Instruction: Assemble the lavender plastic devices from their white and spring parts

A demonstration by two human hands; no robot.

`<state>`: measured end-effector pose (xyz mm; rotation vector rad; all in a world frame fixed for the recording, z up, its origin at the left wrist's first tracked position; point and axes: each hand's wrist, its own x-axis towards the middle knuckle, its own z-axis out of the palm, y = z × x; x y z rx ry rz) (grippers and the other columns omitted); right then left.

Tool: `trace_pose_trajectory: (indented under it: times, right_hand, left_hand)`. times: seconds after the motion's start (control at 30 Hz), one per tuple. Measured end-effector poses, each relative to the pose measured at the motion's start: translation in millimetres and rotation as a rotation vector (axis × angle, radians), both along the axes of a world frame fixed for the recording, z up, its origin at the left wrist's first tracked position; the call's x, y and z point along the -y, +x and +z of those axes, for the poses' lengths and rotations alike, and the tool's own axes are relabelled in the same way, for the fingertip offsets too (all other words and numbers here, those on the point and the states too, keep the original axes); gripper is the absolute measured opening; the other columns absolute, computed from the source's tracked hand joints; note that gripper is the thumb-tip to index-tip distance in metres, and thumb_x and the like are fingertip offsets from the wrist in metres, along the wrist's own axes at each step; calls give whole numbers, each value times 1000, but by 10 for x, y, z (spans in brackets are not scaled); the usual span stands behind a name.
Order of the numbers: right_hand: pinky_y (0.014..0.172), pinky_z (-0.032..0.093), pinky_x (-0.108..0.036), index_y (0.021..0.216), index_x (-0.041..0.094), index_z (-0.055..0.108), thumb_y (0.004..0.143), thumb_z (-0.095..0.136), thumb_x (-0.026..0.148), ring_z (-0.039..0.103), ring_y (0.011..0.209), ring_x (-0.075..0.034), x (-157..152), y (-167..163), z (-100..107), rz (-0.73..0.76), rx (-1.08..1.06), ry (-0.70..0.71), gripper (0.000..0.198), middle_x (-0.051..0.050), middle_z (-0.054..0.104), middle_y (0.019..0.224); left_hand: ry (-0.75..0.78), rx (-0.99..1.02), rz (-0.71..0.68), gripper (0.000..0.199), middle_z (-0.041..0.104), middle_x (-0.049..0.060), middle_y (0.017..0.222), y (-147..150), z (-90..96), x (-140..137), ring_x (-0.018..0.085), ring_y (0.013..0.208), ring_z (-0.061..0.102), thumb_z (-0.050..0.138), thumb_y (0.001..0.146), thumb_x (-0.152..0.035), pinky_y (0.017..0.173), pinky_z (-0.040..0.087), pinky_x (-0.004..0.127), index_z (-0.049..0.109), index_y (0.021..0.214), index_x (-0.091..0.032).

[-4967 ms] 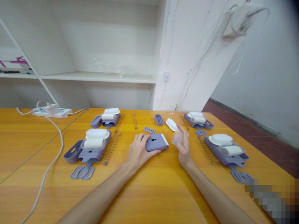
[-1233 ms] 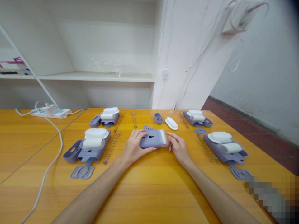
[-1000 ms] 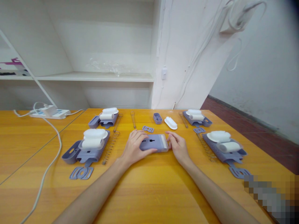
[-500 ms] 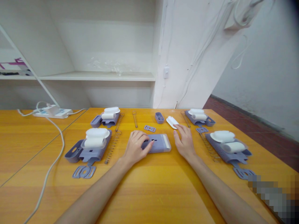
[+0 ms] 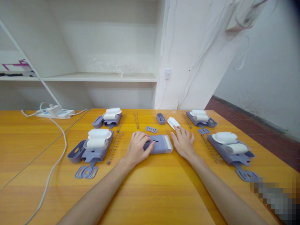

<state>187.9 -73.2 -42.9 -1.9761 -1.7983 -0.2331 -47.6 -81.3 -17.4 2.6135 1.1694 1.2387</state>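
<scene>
A flat grey-purple plastic housing (image 5: 160,143) with dark slots and a whitish band at its right end lies on the table in front of me. My left hand (image 5: 139,145) grips the housing's left end, fingers over the far side and thumb on top. Just right of the housing, my right hand (image 5: 184,142) is open, fingers apart. Its fingertips reach the near edge of a white oval cap (image 5: 172,122); whether they touch it I cannot tell. Beyond the housing are a slotted flat plate (image 5: 151,129), a small grey-purple cup (image 5: 161,118) and a coil spring (image 5: 136,120).
Sets of grey-purple housings with white parts stand left (image 5: 97,147) and right (image 5: 231,147), with more behind them. Springs (image 5: 114,148) and slotted plates (image 5: 86,172) lie beside them. A power strip (image 5: 56,112) with a white cable (image 5: 52,168) is at left; shelves stand behind.
My right hand has shifted slightly left, and its fingers have changed position near the white cap. My left hand stays on the housing. The whole view has shifted a little.
</scene>
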Motion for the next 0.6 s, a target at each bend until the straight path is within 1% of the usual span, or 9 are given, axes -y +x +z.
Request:
trace_pose_trajectory:
  times: [0.1,0.17,0.23,0.27,0.33,0.4,0.47,0.53,0.6]
  right_hand:
    - [98,26,-56,131,20,45,93,32,40,45,111,-28,27,-11,41,-25,41,43,45,-12,55,119]
    - [95,30,-52,127,20,49,92,33,39,47,105,-27,39,-7,65,-35,38,44,43,-11,58,109]
    - [91,34,-50,124,21,52,92,33,39,49,102,-27,43,5,80,-55,19,38,41,-11,59,104]
    - [91,35,-49,124,22,52,92,33,40,48,103,-27,41,12,81,-67,11,43,41,-11,58,106]
    - [94,33,-49,128,23,48,92,32,42,44,112,-28,28,23,69,-79,6,56,43,-12,53,121]
    - [100,25,-54,135,24,39,92,29,43,34,124,-29,7,29,38,-61,19,38,48,-10,40,139]
    - [103,15,-60,141,26,28,93,26,44,25,131,-30,-14,28,3,-27,35,-15,52,-6,31,147]
    - [103,11,-63,142,26,25,93,25,44,25,131,-30,-25,23,-20,-11,35,-48,53,-5,32,146]
    - [102,12,-63,142,24,26,92,26,43,31,127,-29,-22,15,-21,-20,28,-34,53,-8,39,141]
  left_hand:
    - [0,-1,0,13,62,5,88,1,-2,-3,20,87,52,53,86,-31,80,38,38,58,83,-19]
    - [0,-1,-2,13,62,5,88,0,-1,-4,20,87,52,52,86,-30,80,37,38,58,84,-19]
    - [-1,-1,-4,12,62,5,88,-1,-1,-3,20,87,52,52,86,-30,80,37,38,58,84,-19]
    - [-1,0,-5,12,62,5,88,-1,-1,-2,20,87,52,52,86,-30,80,37,38,58,84,-19]
    - [-2,1,-8,12,62,5,88,-1,-3,-2,20,87,52,52,86,-30,80,38,38,57,83,-19]
    - [0,2,-7,12,62,5,88,0,-6,-1,20,87,52,52,86,-30,80,38,38,57,83,-19]
    - [1,2,-4,12,62,5,87,1,-9,0,20,87,52,52,86,-30,80,38,38,58,83,-19]
    - [1,1,0,12,62,5,87,3,-8,2,20,87,52,52,86,-30,80,38,38,58,83,-19]
    - [0,0,4,12,62,5,88,5,-4,5,20,87,52,52,86,-30,79,38,38,58,83,-20]
